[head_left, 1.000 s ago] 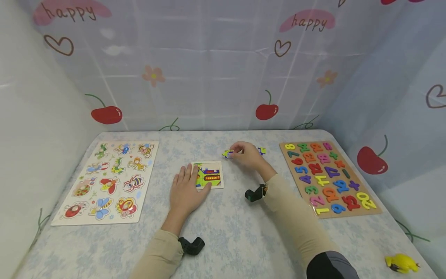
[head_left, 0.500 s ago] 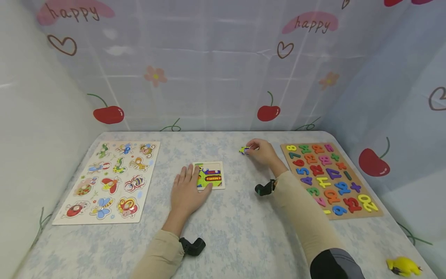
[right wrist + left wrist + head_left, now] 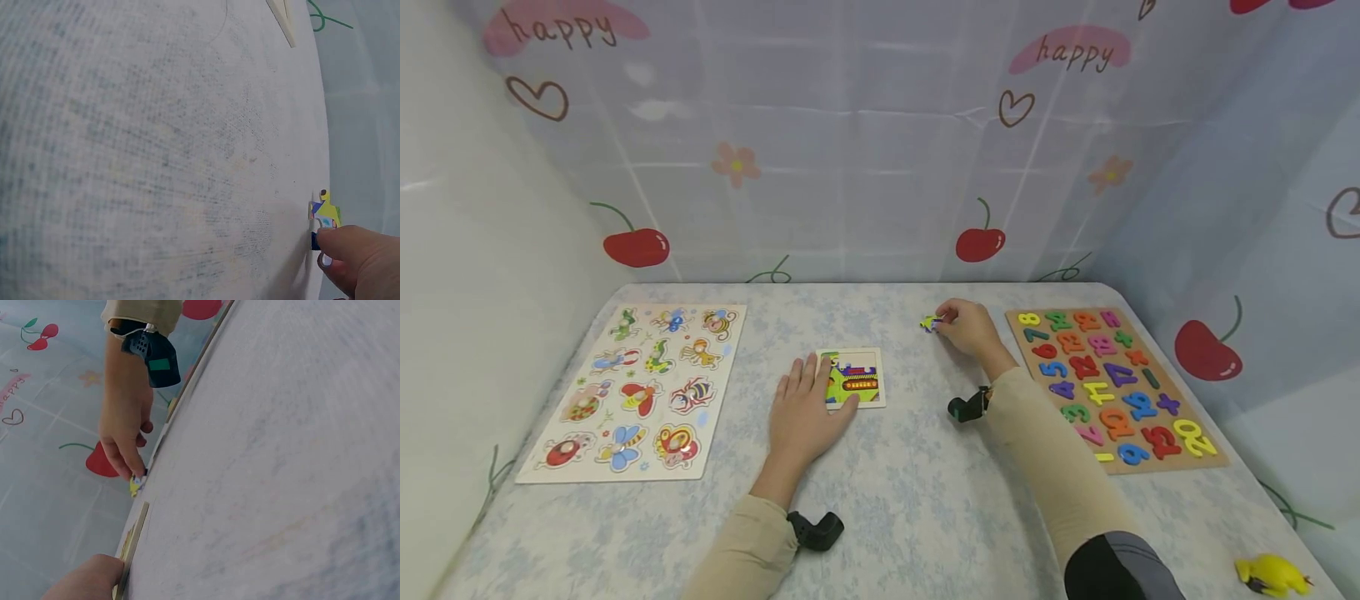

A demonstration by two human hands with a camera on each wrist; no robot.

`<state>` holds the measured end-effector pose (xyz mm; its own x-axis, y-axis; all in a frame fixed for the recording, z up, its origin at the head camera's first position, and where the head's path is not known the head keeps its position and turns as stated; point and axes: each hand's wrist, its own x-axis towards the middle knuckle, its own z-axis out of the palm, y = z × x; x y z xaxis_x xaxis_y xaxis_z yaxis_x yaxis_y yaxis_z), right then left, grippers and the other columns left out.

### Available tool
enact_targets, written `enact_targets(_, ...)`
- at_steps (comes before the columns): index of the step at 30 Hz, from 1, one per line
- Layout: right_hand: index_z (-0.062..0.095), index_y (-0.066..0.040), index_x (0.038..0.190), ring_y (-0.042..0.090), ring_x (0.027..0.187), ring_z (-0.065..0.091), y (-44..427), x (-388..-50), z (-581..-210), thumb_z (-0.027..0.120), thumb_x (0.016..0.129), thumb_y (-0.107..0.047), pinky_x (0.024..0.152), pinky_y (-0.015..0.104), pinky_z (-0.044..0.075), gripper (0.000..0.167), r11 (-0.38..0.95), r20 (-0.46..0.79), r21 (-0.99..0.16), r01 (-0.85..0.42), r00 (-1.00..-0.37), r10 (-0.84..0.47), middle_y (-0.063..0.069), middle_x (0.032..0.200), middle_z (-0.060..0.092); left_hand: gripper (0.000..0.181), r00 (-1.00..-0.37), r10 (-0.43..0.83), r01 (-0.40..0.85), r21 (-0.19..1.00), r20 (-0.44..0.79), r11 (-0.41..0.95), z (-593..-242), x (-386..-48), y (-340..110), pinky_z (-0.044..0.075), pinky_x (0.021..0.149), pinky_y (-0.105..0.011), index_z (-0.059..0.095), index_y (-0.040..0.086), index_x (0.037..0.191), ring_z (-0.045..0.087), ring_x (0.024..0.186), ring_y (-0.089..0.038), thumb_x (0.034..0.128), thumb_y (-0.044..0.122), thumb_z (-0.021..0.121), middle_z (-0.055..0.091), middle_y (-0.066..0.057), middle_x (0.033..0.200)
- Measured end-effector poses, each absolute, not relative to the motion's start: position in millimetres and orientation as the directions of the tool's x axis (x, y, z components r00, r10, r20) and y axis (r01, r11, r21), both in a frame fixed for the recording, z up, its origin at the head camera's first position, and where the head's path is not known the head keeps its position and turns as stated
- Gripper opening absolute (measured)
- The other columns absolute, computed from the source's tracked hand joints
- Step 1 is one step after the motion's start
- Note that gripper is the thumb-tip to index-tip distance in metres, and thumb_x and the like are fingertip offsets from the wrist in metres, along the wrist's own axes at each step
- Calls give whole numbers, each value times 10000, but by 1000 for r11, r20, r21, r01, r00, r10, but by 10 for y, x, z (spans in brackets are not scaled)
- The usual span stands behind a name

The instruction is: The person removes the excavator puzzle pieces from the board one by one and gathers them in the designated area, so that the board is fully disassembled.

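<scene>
Head view: the left hand (image 3: pixel 805 412) rests on the left side of the small puzzle (image 3: pixel 882 379), fingers straight; well apart from it, the right hand (image 3: pixel 967 329) pinches a piece (image 3: pixel 928 323) towards the bench's (image 3: pixel 895 500) far edge. Left wrist view: the left hand meets the puzzle's edge. Right wrist view: thumb and finger grip the piece; whether it is lifted, I cannot tell. Step in hand, as judged: grasping the piece. Next move calls for a firm pinch and a steadied puzzle.
</scene>
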<state>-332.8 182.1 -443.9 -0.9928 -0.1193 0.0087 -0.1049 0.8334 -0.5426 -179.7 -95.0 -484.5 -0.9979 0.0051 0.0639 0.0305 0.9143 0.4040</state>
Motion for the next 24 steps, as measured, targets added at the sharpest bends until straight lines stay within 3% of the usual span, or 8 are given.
enact_targets(17, 693, -112, 1237, 269, 1072, 561, 1777, -3313, -4451, 682, 939, -211, 971, 437, 488, 314, 886, 1, -442, -137, -988, -152, 96, 1124, 660, 870, -998, 2, 30, 405, 70, 914, -4869, -1803, -949, 112, 1263, -504, 208, 175, 1600, 100, 1559, -306, 927, 672, 445, 170, -86, 1672)
enact_targets(24, 677, -121, 1249, 292, 1125, 541, 1760, -3283, -4419, 617, 963, -200, 984, 460, 478, 302, 880, 29, -451, -147, -988, -150, 101, 1164, 645, 905, -997, -14, 21, 435, 76, 900, -4857, -1807, -943, 106, 1264, -500, 202, 150, 1600, 96, 1560, -305, 909, 659, 489, 187, -93, 1668)
